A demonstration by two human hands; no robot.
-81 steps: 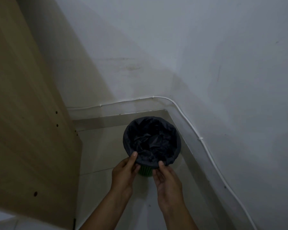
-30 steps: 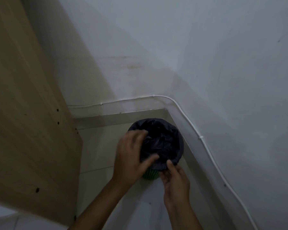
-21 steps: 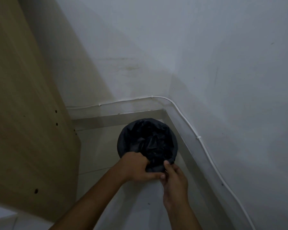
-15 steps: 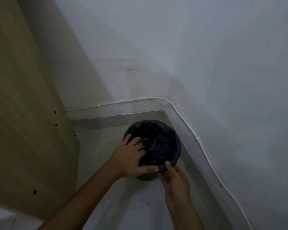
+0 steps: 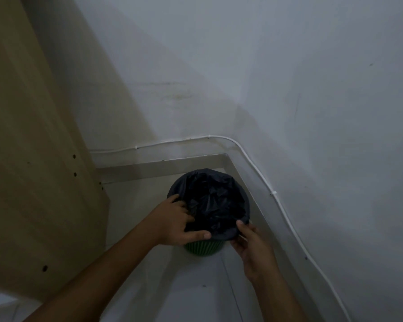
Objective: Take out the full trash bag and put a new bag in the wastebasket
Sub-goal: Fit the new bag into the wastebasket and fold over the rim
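A small green wastebasket (image 5: 201, 248) stands on the floor in the room's corner. A black trash bag (image 5: 215, 198) lines it, its edge folded down over the rim. My left hand (image 5: 176, 223) lies on the near left rim, fingers spread into the bag's mouth and thumb stretched along the folded edge. My right hand (image 5: 251, 244) pinches the bag's folded edge at the near right of the rim. Only the basket's lower front shows below the bag.
A tall wooden panel (image 5: 33, 147) stands close on the left. White walls meet just behind the basket, with a white cable (image 5: 276, 198) clipped along them above the skirting. Pale floor tiles (image 5: 196, 293) lie in front of the basket.
My left hand went from the near edge into the bag's mouth and now rests on the left rim. My right hand shifted a little right along the folded edge.
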